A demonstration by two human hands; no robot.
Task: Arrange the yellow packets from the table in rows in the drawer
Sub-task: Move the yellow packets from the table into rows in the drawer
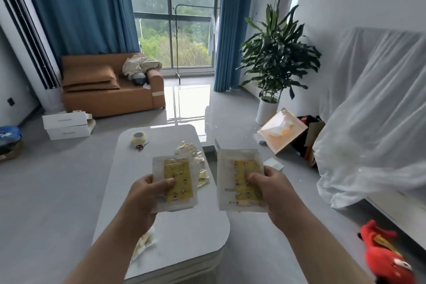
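Yellow packet (178, 174) sits in left hand (143, 193), second packet (235, 188) in right hand (274, 193) (thumb-pinched).

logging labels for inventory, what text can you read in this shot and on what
No text can be read.
Left packet: small print above the yellow card, too blurred.
Right packet: small printed strip near its lower left, too blurred.
Blue bag at the left edge: white print, too blurred.

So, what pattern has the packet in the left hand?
The clear plastic packet with yellow card shows small pale star-like figures, best in the head view.
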